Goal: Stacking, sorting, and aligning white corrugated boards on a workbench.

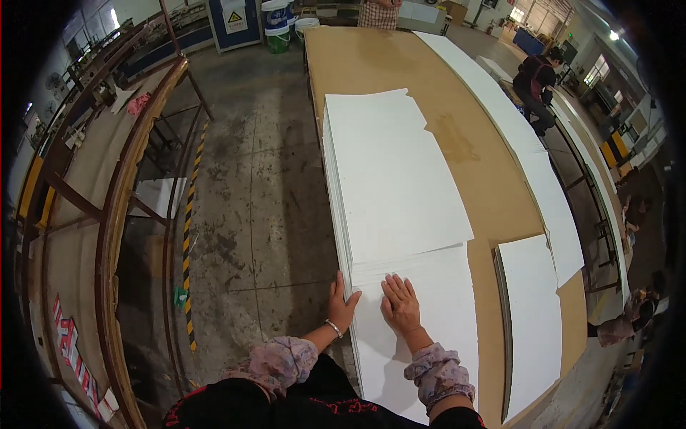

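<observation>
A long stack of white sheets lies along the left side of the brown table, its layered edges showing on the left. A second part of white sheets lies nearer me, meeting the far part in several overlapping edges. My left hand rests against the stack's left edge, fingers stretched along the side and thumb apart over the top. On the near sheets, just below the overlap, my right hand lies flat with its fingers extended. A silver bracelet circles my left wrist.
To the right, the brown tabletop carries another white stack and a long white strip. A metal-framed rack stands at left beyond the floor's striped line. A person works at far right; buckets stand behind.
</observation>
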The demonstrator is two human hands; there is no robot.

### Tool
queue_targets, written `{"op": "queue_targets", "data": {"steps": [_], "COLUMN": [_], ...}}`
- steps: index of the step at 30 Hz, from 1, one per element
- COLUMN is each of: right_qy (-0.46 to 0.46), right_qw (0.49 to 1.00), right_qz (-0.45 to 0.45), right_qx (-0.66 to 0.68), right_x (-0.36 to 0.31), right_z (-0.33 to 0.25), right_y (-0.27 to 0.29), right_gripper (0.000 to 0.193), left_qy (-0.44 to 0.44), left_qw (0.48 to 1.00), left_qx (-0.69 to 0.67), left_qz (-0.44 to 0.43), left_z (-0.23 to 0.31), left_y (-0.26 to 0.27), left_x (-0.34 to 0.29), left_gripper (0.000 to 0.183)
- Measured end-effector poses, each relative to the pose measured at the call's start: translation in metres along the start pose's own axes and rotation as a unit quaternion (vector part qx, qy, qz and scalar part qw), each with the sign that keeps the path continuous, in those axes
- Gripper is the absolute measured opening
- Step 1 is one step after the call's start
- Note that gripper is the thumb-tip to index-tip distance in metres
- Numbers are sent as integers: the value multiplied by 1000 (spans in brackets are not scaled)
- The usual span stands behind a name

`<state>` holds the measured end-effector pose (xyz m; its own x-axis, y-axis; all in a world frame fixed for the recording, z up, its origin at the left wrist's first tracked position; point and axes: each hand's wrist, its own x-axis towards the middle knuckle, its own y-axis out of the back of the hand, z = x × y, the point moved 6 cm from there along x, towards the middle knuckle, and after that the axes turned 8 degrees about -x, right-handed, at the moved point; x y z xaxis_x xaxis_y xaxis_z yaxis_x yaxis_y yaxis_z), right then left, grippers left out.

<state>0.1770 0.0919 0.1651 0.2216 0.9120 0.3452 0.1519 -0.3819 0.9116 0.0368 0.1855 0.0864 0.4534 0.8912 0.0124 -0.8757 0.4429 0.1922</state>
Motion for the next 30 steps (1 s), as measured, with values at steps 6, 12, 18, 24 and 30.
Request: {"op": "queue_targets", "data": {"steps": [6,12,18,24,30], "right_qy": [0,-97,-243,-225,-353], "right_qw": [1000,987,956,959,921], "right_qz": [-2,111,-35,-21,-47], "right_qx": [8,-59,-160,-169,-158], "right_x": [-10,116,81,86,67], "right_z": [3,16,120,115,202], "right_y": [-1,54,-19,-9,-5], "right_gripper": [33,51,55,57,61], "left_qy": [-161,-186,-140,-143,-149], "left_qw": [976,887,884,888,879], "left_qx": [129,385,375,367,376], "left_qz": [68,-174,-241,-238,-252], "left_z": [71,92,52,59,45], "left_y": [15,-6,-35,-24,-30], "left_x": [31,158,170,167,155], "left_gripper": [85,67,65,65,67]}}
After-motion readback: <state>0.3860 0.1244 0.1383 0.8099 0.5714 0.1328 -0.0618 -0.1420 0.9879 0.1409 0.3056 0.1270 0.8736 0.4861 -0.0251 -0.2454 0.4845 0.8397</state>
